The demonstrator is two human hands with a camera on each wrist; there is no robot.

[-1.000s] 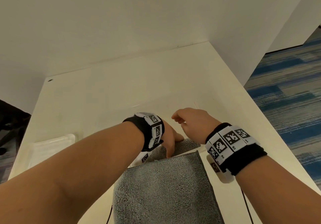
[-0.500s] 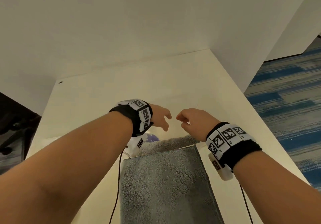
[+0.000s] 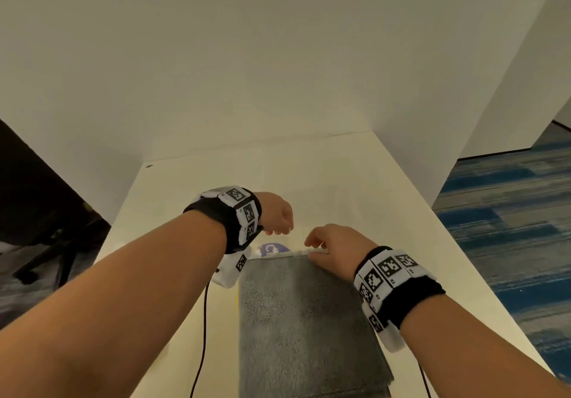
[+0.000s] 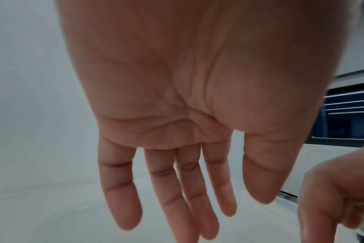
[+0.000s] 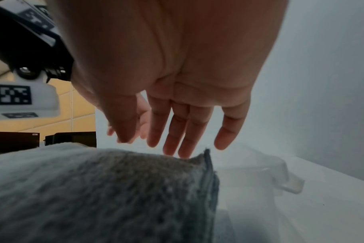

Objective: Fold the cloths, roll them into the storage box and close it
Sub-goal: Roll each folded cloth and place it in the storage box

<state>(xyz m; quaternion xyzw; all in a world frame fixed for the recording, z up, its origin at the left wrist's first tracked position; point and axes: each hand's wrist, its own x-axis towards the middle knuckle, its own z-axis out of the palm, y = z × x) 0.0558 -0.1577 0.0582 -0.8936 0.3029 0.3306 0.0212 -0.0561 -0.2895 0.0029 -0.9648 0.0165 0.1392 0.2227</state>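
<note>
A grey folded cloth (image 3: pixel 309 329) lies lengthwise on the white table (image 3: pixel 355 187), running from the near edge toward my hands. My right hand (image 3: pixel 321 244) hovers at its far right corner. In the right wrist view that hand (image 5: pixel 172 144) has straight, loose fingers, the tips just above the cloth (image 5: pixel 114 189) edge. My left hand (image 3: pixel 278 221) hangs above the table beyond the cloth's far left corner. Its fingers (image 4: pixel 123 197) are straight and hold nothing. A clear plastic piece (image 5: pixel 270 172), perhaps the storage box, lies right of the cloth.
White walls close the table at the back and right. A purple and white item (image 3: pixel 272 249) peeks out past the cloth's far edge. A black cable (image 3: pixel 204 329) runs along the cloth's left side. Blue carpet (image 3: pixel 500 243) lies to the right, a black chair base (image 3: pixel 46 255) to the left.
My left hand has lifted off the cloth's far edge and moved up and to the left, opening out. My right hand has come down to the cloth's far right corner.
</note>
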